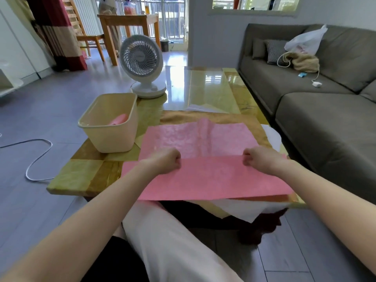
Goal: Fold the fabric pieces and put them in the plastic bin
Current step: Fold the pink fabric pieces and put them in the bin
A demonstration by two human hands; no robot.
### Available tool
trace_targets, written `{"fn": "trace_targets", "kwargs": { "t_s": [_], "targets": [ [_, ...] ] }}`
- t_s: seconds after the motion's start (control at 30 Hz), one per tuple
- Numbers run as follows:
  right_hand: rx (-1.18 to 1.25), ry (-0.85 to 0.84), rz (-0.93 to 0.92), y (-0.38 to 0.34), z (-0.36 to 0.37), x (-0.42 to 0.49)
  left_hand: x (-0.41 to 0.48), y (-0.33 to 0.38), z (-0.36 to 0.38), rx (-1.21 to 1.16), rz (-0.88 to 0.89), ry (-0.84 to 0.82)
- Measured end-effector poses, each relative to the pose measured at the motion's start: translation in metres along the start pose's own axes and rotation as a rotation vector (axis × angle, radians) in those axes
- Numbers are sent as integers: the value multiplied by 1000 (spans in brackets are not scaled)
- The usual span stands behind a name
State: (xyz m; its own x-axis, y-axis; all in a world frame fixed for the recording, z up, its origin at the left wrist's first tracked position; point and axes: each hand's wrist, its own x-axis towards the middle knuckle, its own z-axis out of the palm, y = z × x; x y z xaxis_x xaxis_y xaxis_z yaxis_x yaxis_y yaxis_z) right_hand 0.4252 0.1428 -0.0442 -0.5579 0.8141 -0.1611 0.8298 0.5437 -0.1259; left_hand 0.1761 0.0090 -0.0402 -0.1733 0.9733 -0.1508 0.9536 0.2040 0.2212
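Pinching the edge of a big pink sheet of fabric (203,176), the left hand (165,162) and the right hand (259,159) hold it over the shiny yellow-green table (81,176) (fingers curled tight on both). A cream plastic bin (109,129) sits just beside it, with a rolled pink piece (120,119) inside. A white round fan (142,64) stands behind.

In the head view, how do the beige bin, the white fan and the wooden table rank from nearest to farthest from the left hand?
1. Beige bin, left and ahead of the left hand.
2. White fan, beyond the bin.
3. Wooden table, far back.
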Motion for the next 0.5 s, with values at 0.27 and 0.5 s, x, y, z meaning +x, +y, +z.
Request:
{"fn": "trace_targets", "kwargs": {
  "t_s": [0.27,0.5],
  "targets": [
    [-257,222,40,-2,-23,86,76,-4,-29,296,-82,323],
    [-385,273,76,-3,-22,151,140,-18,-28,132,-155,314]
  ]
}}
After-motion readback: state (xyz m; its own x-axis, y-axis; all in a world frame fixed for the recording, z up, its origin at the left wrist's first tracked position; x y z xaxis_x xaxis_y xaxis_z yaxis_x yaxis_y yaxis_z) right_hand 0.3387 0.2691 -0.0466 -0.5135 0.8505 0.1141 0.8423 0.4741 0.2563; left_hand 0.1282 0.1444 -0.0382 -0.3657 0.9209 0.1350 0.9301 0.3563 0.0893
